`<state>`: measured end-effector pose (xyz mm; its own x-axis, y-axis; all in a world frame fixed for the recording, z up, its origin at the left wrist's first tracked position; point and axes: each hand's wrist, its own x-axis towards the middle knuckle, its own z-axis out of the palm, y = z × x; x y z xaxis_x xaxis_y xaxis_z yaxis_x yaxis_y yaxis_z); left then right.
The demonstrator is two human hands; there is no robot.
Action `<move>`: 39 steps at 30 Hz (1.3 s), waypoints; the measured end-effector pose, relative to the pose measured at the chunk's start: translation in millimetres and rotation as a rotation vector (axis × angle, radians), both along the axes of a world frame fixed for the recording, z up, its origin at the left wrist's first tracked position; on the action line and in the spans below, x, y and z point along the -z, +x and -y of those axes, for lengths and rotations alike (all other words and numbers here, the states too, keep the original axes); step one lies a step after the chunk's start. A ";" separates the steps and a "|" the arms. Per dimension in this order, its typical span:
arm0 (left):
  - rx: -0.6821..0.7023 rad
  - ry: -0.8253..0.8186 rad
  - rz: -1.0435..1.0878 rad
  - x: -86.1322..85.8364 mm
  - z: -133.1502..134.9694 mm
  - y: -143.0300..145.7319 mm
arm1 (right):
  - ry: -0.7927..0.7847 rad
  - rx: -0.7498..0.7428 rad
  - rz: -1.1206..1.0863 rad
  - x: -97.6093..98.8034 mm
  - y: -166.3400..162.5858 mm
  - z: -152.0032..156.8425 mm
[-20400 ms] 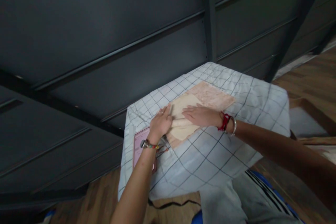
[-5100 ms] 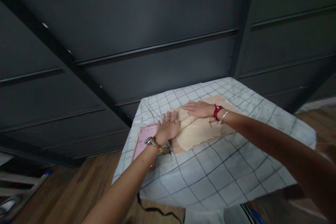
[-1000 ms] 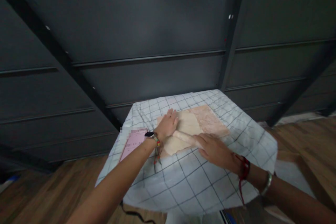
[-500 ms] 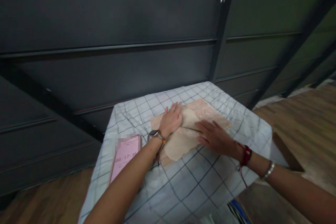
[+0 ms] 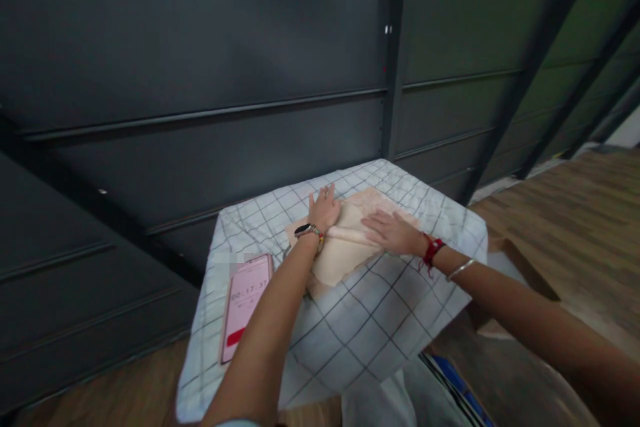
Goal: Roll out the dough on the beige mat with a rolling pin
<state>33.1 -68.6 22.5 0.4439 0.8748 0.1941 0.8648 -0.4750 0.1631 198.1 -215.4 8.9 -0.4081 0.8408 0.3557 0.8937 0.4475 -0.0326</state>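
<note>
A thin beige sheet (image 5: pixel 340 263), perhaps cloth or leather, lies on a larger pinkish sheet (image 5: pixel 373 198) on the table. Across its middle runs a pale raised ridge (image 5: pixel 347 235); whether it is a fold or a separate rod I cannot tell. My left hand (image 5: pixel 325 208) rests on the far left part of the sheets, fingers stretched out and apart. At the right end of the ridge, my right hand (image 5: pixel 393 230) lies palm down with its fingers extended. Part of the sheet is hidden beneath both hands.
A white checked cloth (image 5: pixel 370 327) covers the small table. The phone (image 5: pixel 247 303), showing a running timer, lies left of my left forearm. Dark metal panels (image 5: pixel 225 147) stand behind the table. An open cardboard box (image 5: pixel 530 270) is on the floor at right.
My view has shifted slightly. The dark line across the sheet's middle now appears as a pale raised ridge. My right hand lies flatter beside it; my left hand stays on the sheets.
</note>
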 end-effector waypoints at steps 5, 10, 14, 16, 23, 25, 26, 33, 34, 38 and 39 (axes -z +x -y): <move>0.130 0.060 -0.059 13.3 24.1 -33.9 | -0.034 -0.017 -0.033 3.9 -16.7 10.1; 0.291 0.143 -0.079 15.8 29.7 -44.1 | -0.063 0.040 -0.041 7.4 -18.8 7.9; 0.337 0.106 -0.115 11.2 17.3 -35.2 | -0.100 0.066 -0.055 6.9 -15.1 1.1; 0.358 0.067 -0.132 9.3 11.1 -30.7 | -0.114 0.065 -0.071 5.6 -13.9 -0.6; 0.395 -0.100 -0.141 1.0 -0.1 -22.2 | -0.153 -0.044 -0.149 5.4 -9.8 -6.6; 0.416 -0.138 -0.115 -1.2 -3.6 -20.0 | -0.160 -0.065 -0.169 6.8 -8.8 -8.1; 0.424 -0.149 -0.104 -2.1 -5.7 -18.8 | -0.162 -0.073 -0.176 7.5 -8.2 -8.7; 0.437 -0.160 -0.087 -1.1 -18.7 -10.0 | -0.185 -0.108 -0.192 8.8 -0.8 -16.0; 0.439 -0.167 -0.088 0.0 -20.2 -9.2 | -0.192 -0.116 -0.196 8.5 0.5 -17.4; 0.452 -0.216 -0.073 4.1 -26.9 -6.3 | -0.205 -0.128 -0.191 6.7 3.6 -21.5; 0.454 -0.225 -0.071 4.8 -28.6 -5.5 | -0.206 -0.124 -0.187 6.2 3.8 -22.1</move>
<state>27.6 -40.1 17.7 0.7943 0.6072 -0.0215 0.5919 -0.7654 0.2525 201.9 -193.3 2.7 -0.4553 0.8511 0.2615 0.8027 0.5194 -0.2930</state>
